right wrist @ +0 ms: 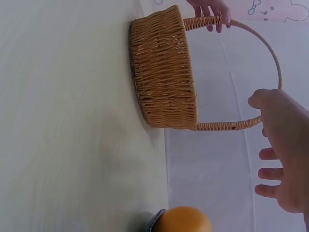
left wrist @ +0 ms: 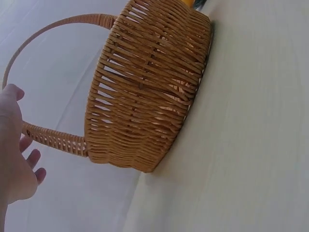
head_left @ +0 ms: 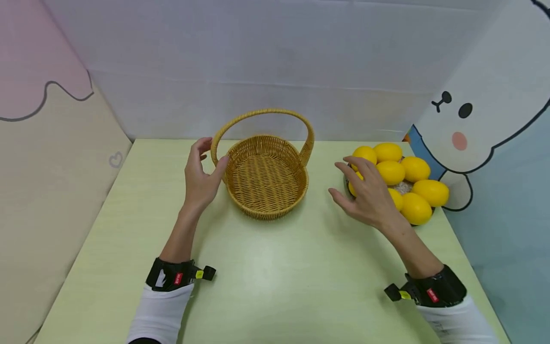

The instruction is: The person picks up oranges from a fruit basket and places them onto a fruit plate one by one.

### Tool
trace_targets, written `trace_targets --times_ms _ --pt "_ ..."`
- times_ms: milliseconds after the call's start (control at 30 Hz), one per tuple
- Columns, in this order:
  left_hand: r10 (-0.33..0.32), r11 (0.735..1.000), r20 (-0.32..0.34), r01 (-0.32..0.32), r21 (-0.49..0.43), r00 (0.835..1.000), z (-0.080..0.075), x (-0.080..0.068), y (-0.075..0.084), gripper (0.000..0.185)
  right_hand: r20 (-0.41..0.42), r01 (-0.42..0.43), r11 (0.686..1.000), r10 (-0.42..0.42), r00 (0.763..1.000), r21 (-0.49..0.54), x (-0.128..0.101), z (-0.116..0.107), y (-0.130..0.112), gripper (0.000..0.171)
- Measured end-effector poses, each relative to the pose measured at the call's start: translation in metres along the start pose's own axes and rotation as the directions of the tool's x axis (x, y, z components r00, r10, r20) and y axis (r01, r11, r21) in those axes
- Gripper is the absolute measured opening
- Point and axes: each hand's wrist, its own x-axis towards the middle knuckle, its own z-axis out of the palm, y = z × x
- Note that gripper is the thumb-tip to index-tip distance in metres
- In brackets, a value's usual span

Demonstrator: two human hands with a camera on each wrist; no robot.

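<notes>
The left hand (head_left: 201, 177) is reaching up beside the woven basket (head_left: 266, 177), its grip released, with the thumb touching the rim by the handle. The basket is sitting in the middle of the green counter (head_left: 266, 282). The right hand (head_left: 365, 193) is hovering with loose, spread fingers and a released grip over the yellow lemons (head_left: 414, 186), which are piled in a dish near the counter's right edge.

Head cam looks forward and down over the whole desk (head_left: 266, 282), wicker basket (head_left: 266, 174) toward 12 o'clock. Left wrist cam sits low and close at the basket's (left wrist: 149, 92) side, rolled over sideways. Right wrist cam views it (right wrist: 164, 72) from the opposite side, farther back. All three share the basket.
</notes>
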Motion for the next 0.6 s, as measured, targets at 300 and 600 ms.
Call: trace_targets --times_ms 300,600 --pt "0.3 0.939 0.031 -0.3 0.167 0.954 -0.02 -0.01 0.022 0.083 0.045 0.05 0.995 -0.054 0.998 0.083 0.014 -0.005 -0.02 0.08" --pt "0.547 0.78 0.292 -0.604 0.162 0.785 -0.017 -0.026 0.042 0.067 0.146 0.062 0.994 -0.075 0.986 0.091 0.018 -0.002 -0.033 0.081"
